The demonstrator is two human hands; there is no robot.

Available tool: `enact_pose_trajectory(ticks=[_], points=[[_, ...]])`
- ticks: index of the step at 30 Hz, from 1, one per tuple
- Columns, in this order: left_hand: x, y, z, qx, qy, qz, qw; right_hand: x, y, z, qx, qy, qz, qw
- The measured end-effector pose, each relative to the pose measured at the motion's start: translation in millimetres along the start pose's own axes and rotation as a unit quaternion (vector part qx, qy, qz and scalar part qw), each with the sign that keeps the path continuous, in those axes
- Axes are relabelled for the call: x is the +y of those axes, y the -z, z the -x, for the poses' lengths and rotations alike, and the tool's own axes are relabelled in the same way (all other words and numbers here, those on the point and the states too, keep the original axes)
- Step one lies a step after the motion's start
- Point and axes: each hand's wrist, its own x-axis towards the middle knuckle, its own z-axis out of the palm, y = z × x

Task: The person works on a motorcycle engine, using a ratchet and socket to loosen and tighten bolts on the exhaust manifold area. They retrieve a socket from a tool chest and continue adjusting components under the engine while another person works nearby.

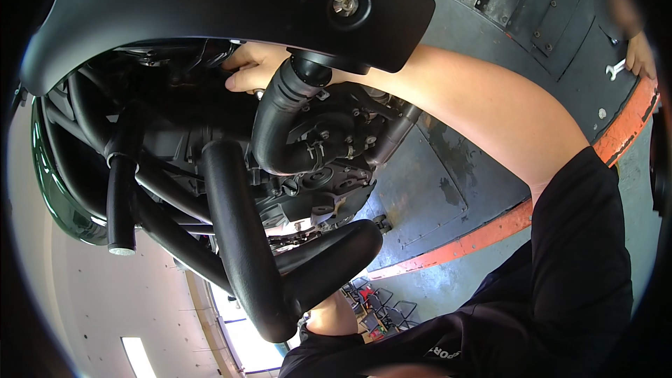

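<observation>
My right hand (248, 70) reaches under the black body panel (203, 7) into the motorcycle's dark inner works, left of the curved rubber hose (276, 133). Its fingers are bent around something I cannot make out, their tips partly in shadow. My right forearm crosses behind the panel's lower corner. At the bottom, my left forearm (332, 315) rises behind the padded black tube (238, 224); that hand's fingers are hidden by the tube and frame. The engine casing (329, 185) sits between the hose and the tubes.
Black frame tubes and a green glossy panel (49, 168) occupy the left. A grey platform with an orange edge (455, 245) lies right and below. Another person's hand (640, 56) is at the far right beside an open-end wrench (614, 70). Folding chairs (378, 311) stand farther off.
</observation>
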Motion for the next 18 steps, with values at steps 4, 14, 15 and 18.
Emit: enact_pose_trajectory(ticks=[4, 14, 15, 18], points=[[0.8, 0.6, -0.8, 0.0, 0.0, 0.0, 1.0, 3.2, -0.3, -4.3, -0.029, -0.014, -0.021, 0.999], [-2.4, 1.4, -2.5, -0.003, 0.002, -0.003, 1.0, -35.1, 15.0, 40.2, -0.056, 0.006, -0.053, 0.997], [-2.2, 1.3, -2.6, -0.004, 0.001, -0.002, 1.0, -35.8, 15.2, 40.9, -0.054, 0.012, -0.051, 0.997], [-0.3, 2.4, -3.2, -0.006, -0.001, -0.004, 1.0, -34.0, 13.8, 41.2, -0.042, 0.024, -0.065, 0.997]])
